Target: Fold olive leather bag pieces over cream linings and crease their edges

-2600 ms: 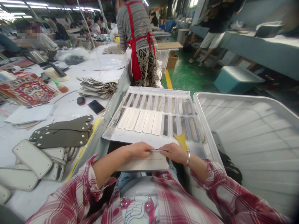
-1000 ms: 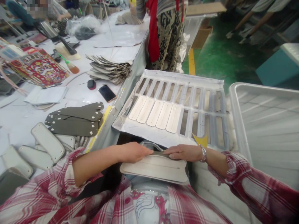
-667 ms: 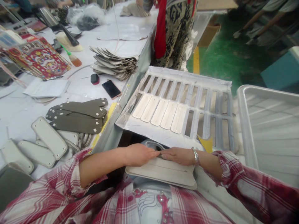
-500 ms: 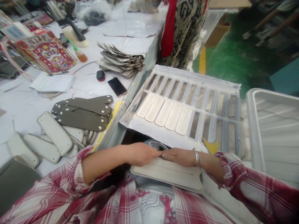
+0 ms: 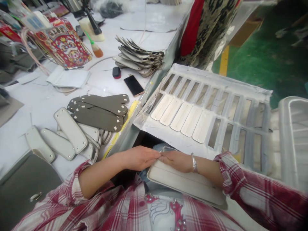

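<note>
Hands: the left hand (image 5: pixel 141 158) and right hand (image 5: pixel 176 161) lie flat and open, fingertips almost meeting along the top edge of the cream panel; from here I can't tell whether they pinch it or only press on it.

Panel: the cream panel (image 5: pixel 186 183) sits tilted on the person's lap, a small curved loop (image 5: pixel 166 148) just behind its edge. The lap seems to serve as a support, leaving both hands free for that edge.

Tray: a white slotted tray (image 5: pixel 223 78) is propped just ahead of the hands, with pale strips (image 5: pixel 181 115) in its lower-left slots, probably kept apart so they don't stick together.

Table: on the white table (image 5: pixel 29 102) to the left, cream panels (image 5: pixel 71 130) and grey-green strips (image 5: pixel 97 112) lie in sorted groups within reach. Farther along are a curved stack of pieces (image 5: pixel 138 57), a phone (image 5: pixel 134 85) and a printed bag (image 5: pixel 61 43).

Beyond: a white bin (image 5: pixel 286 134) stands at right; a co-worker's patterned trousers (image 5: pixel 211 29) stand on the green floor (image 5: pixel 255 41).
</note>
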{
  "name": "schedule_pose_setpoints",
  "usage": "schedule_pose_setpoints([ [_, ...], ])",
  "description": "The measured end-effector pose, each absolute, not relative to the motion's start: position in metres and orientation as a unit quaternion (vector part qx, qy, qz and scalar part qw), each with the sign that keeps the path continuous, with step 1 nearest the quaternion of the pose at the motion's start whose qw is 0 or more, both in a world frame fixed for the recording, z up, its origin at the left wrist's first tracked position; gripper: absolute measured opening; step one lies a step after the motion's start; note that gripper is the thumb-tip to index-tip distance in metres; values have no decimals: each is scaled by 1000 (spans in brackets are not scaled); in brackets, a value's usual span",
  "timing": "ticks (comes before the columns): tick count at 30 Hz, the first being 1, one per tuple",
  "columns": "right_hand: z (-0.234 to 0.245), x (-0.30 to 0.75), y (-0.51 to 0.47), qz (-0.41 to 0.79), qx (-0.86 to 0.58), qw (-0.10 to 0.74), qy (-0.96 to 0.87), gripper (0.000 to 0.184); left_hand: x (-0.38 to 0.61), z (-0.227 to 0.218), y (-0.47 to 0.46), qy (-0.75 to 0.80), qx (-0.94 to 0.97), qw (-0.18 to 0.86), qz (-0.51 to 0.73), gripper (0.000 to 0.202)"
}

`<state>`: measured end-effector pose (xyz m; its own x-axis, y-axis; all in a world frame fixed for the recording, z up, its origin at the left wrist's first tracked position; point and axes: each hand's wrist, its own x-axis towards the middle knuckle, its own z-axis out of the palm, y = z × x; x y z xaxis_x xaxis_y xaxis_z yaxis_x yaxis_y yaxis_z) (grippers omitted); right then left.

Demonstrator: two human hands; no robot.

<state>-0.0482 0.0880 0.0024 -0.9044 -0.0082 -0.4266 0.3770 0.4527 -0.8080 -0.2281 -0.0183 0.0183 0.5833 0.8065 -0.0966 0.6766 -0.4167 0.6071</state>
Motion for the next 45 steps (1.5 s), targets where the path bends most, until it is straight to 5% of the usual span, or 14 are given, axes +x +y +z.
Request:
schedule_pose_setpoints([
  [12, -5, 78, 116, -636, 216, 140, 728, 51, -200, 30, -19, 449, 877, 170, 18, 35],
  [16, 8, 97, 120, -549, 225, 154, 790, 45, -174, 46, -19, 494, 855, 151, 34, 32],
  [22, 42, 146, 54, -320, 381, -120, 859, 31, -100, 53, -34, 439, 863, 219, 121, 37],
  [30, 11, 166, -40, -222, 432, -189, 853, 25, -52, 31, -48, 481, 848, 190, 119, 15],
  [45, 23, 153, -34, -73, 417, -95, 901, 21, -40, 25, -53, 529, 824, 146, 140, 18],
])
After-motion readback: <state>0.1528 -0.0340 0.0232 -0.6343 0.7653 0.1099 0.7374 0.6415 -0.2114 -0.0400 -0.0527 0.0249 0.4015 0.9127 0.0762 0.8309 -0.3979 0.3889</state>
